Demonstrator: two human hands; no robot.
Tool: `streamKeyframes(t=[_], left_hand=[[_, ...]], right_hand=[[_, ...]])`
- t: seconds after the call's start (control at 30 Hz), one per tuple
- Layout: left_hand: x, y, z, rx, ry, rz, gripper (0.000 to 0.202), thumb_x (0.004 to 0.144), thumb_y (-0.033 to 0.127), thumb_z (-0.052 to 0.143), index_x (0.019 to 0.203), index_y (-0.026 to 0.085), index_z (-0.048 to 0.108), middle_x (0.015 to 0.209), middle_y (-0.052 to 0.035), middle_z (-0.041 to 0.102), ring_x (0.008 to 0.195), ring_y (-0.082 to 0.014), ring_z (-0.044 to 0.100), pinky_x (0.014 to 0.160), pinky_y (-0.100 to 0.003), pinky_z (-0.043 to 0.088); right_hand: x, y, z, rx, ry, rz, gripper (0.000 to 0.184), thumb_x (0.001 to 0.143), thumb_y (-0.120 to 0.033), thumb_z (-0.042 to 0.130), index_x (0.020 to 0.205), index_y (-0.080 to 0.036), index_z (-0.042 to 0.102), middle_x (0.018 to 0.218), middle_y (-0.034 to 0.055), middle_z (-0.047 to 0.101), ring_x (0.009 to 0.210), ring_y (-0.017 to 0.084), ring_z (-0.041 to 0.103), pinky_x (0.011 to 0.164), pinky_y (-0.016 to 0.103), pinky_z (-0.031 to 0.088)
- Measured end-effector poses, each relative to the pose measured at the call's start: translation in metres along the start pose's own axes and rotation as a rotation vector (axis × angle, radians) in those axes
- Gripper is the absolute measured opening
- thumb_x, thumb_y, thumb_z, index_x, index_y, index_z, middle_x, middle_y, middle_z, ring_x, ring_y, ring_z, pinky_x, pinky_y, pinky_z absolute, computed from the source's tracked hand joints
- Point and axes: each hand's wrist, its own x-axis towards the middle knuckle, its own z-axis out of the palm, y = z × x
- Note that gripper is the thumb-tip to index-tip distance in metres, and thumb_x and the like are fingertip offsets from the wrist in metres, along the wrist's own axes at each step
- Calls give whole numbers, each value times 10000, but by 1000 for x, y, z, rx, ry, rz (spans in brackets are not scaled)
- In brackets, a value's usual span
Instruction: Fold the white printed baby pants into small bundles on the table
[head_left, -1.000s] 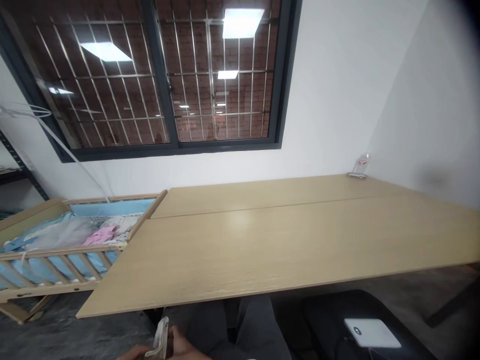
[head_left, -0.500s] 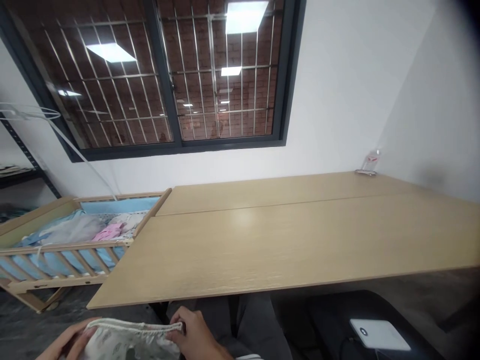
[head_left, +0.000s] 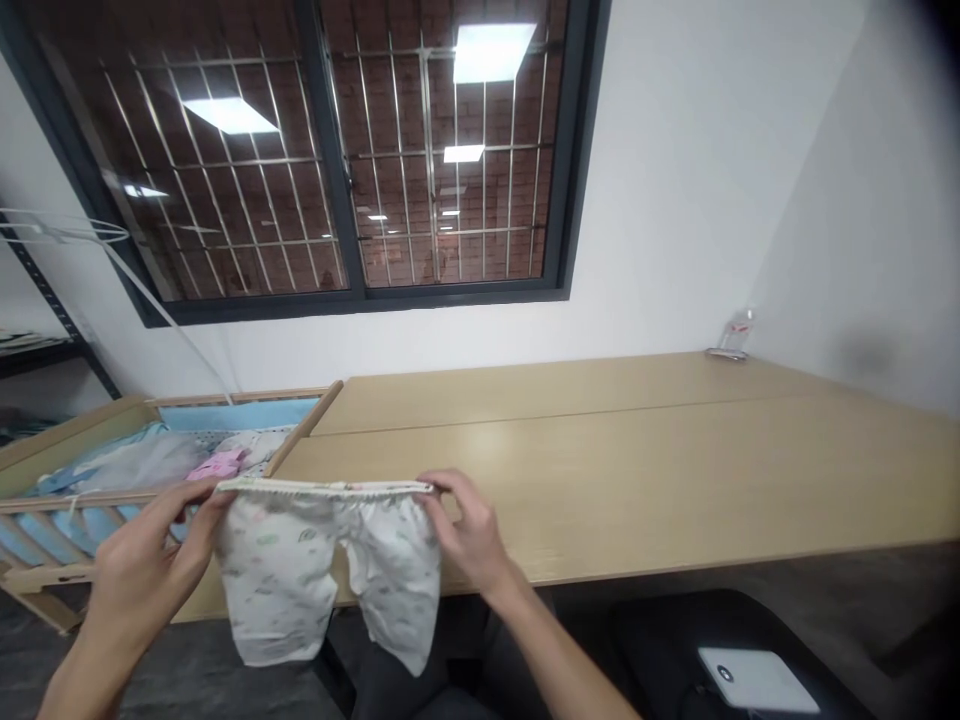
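Observation:
A small pair of white patterned shorts [head_left: 281, 570] hangs between my hands, its elastic waistband stretched level and both legs dangling. My left hand [head_left: 161, 550] pinches the waistband's left end between thumb and fingers. At the opposite end, my right hand [head_left: 469, 525] grips the waistband in the same way. The shorts hang in front of the near left edge of the wooden table [head_left: 600, 480], overlapping it in view.
To the left stands a wooden crib [head_left: 45, 500] with blue lining, holding bedding and a pink cloth [head_left: 217, 464]. A clear bottle [head_left: 737, 330] stands at the table's far right. Below the table, a white device [head_left: 757, 680] rests on a black seat [head_left: 675, 625].
Both hands have risen from the bottom of the view with the shorts, up to the table's near edge. The shorts now hang spread out, with both legs showing.

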Motion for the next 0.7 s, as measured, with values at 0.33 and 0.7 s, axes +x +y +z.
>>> streamKeyframes(t=[0.33,0.7], left_hand=[[76,78,95,-244,-160,126,374,985,503,457,1025,196,667,933,-38,719,790,-175,633,759,-268,488],[46,63,250,-374,-609,-106,305,964,411,455,968,187,662,1020,-74,719,947,-219,656,816,-297,486]], right_hand=[[80,50,-88,-334,18,-151,150,986,-221,568,1098,-214,667,1019,68,718,903,187,672,835,331,543],[57,205,-87,-465,-329,264,164,959,-194,534,1006,-168,689,1019,98,672,1008,210,602,930,336,456]])
